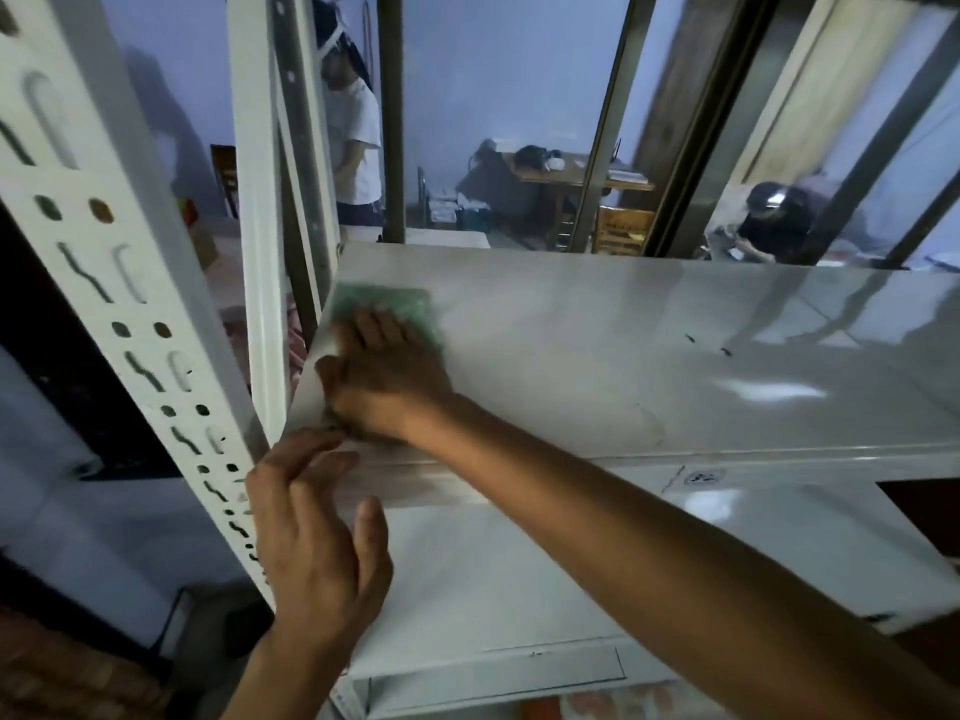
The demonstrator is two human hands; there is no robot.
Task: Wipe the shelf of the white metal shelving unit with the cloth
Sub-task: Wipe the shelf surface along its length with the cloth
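Note:
A glossy white shelf (597,345) of the metal shelving unit fills the middle of the view. A green cloth (400,301) lies flat at the shelf's far left corner. My right hand (384,381) presses down on the cloth, fingers spread over it, the arm crossing from the lower right. My left hand (311,532) hovers by the shelf's front left corner, fingers relaxed, close to the front lip and holding nothing. Part of the cloth is hidden under the right hand.
A white perforated upright (119,283) stands at the left, with a second white post (260,252) behind it. A lower shelf (498,579) sits below. Behind the unit are dark window posts, a person in a white shirt (353,142) and a seated person (774,220).

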